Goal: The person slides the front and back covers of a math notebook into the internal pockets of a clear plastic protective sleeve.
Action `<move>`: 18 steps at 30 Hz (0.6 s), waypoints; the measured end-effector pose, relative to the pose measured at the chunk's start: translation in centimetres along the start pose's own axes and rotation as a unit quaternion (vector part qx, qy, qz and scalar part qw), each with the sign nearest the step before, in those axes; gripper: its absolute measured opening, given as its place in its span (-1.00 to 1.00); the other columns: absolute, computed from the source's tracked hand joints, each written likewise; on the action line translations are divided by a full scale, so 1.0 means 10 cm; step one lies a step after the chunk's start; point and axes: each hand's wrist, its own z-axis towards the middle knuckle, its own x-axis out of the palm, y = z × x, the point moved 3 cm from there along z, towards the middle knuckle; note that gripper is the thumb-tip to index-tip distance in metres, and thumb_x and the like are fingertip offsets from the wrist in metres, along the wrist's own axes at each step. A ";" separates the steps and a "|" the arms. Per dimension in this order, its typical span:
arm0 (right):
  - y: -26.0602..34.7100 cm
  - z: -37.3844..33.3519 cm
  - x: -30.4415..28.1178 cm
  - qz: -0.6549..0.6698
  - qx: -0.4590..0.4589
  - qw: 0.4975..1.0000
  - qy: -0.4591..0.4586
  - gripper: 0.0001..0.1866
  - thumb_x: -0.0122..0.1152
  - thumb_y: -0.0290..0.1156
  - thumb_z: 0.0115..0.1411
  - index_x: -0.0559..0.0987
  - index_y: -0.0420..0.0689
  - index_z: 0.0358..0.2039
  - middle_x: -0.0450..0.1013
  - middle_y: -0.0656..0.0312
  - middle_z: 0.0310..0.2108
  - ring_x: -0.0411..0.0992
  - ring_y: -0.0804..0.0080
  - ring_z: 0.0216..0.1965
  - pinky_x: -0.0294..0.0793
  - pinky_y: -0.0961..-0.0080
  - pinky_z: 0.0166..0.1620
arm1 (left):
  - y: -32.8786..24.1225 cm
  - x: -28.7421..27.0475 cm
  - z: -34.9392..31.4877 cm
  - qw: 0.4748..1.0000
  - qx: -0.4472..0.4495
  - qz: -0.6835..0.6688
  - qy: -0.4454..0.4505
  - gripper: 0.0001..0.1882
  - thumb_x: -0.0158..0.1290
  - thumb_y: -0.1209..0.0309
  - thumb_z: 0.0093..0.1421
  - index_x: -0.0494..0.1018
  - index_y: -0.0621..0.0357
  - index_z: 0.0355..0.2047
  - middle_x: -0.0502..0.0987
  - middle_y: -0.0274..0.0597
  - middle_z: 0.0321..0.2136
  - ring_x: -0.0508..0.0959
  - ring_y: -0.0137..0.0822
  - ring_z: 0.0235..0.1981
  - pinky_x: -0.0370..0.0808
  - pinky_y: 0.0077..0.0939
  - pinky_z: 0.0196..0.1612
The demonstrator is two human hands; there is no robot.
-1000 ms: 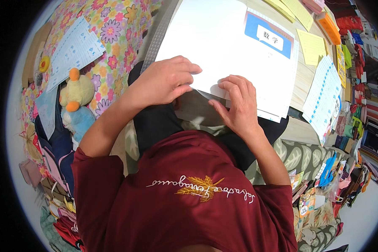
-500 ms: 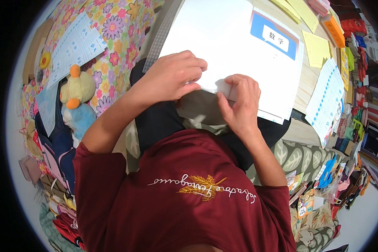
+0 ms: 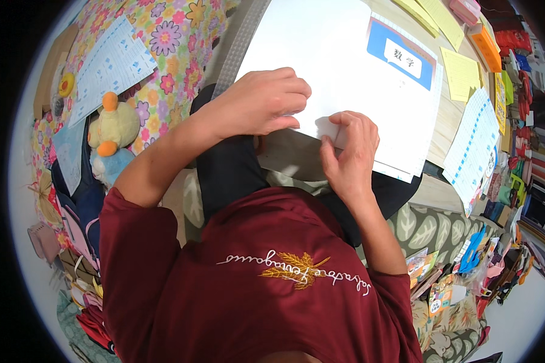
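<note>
An open book [image 3: 406, 115] lies on the table in front of me, its right side showing a blue panel and its left side a blank white page [image 3: 312, 36]. At the near edge of the white page, my left hand [image 3: 272, 104] is closed, with fingers curled and thumb along the edge. Just to its right, my right hand [image 3: 354, 145] holds the same near edge between thumb and bent fingers. The parts of the page under the fingers are hidden. A grey dotted, textured strip [image 3: 243, 48] runs along the left side of the page.
Yellow paper sheets [image 3: 463, 74], a blue-printed worksheet [image 3: 472, 142] and an orange box [image 3: 483, 47] lie to the right. On the left, a floral cloth [image 3: 163, 72] bears papers and a yellow plush toy [image 3: 115, 124]. Shelves with many items stand far right.
My left hand has slid slightly right along the page's near edge, closer to my right hand. My right hand stays at about the same place on the edge.
</note>
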 end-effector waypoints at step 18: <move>-0.01 -0.17 0.04 -0.176 -0.145 0.972 0.051 -0.49 0.25 -0.48 -0.04 0.57 0.21 -0.02 0.36 0.32 -0.07 0.26 0.23 0.09 0.08 0.06 0.22 | -0.20 -0.29 -0.21 0.992 -0.035 0.036 -0.112 -0.83 0.19 0.48 -0.02 0.48 0.18 -0.38 0.50 -0.18 -0.19 0.47 -0.12 -0.17 0.43 -0.30 -0.14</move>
